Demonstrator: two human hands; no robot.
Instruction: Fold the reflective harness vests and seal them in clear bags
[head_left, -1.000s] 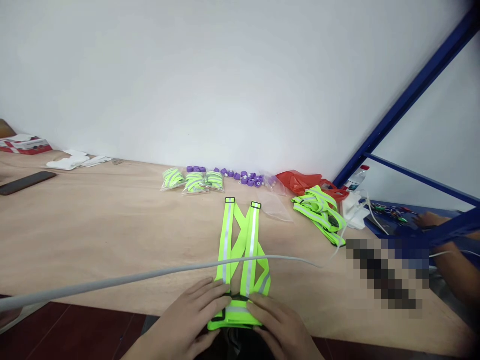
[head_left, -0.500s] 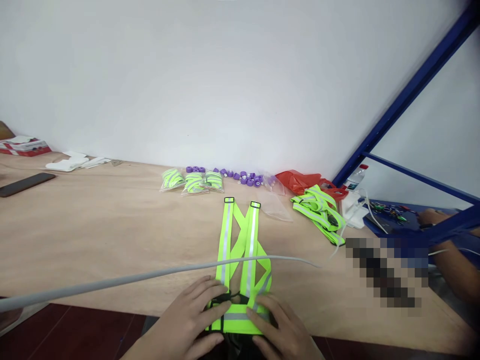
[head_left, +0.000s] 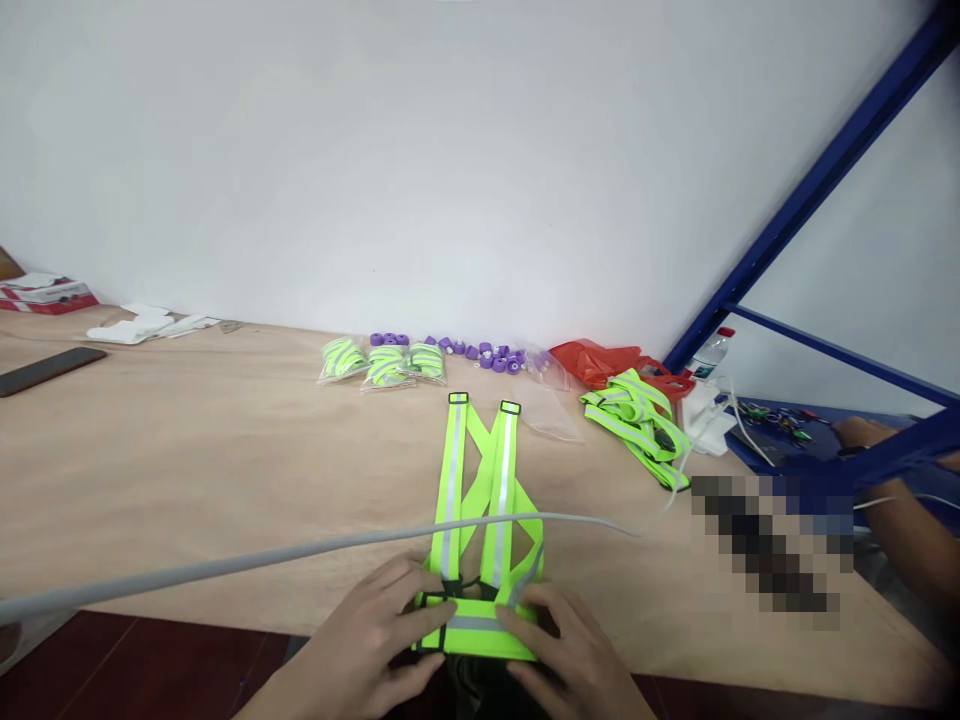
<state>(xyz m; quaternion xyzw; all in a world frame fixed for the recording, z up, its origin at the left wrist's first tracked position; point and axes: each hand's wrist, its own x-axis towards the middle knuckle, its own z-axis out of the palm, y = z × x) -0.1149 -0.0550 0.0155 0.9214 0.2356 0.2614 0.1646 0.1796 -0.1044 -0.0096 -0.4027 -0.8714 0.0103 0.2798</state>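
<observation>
A neon-yellow reflective vest [head_left: 499,540] made of straps with silver stripes lies at the table's front edge, its two shoulder straps stretched away from me and topped by black buckles. My left hand [head_left: 390,625] grips the left end of its waist band, near a black slider, thumb below and fingers above. On the band's right end, my right hand [head_left: 566,640] is closed in the same way. Black elastic cord shows behind the band and more dark material hangs beneath it. A grey cable [head_left: 300,553] crosses in front of the straps.
Behind the vest are several bagged yellow straps [head_left: 388,366], purple rolls [head_left: 499,358] and a clear plastic bag [head_left: 551,415]. To the right lie another reflective vest [head_left: 637,420], a red bag [head_left: 596,362] and a white power strip [head_left: 705,420]. A co-worker's arm [head_left: 907,535] shows beyond the blue frame [head_left: 814,190].
The waist band has risen slightly, away from me, with both hands holding it. The left fingers have shifted a little along its upper edge. The other things stay put.
</observation>
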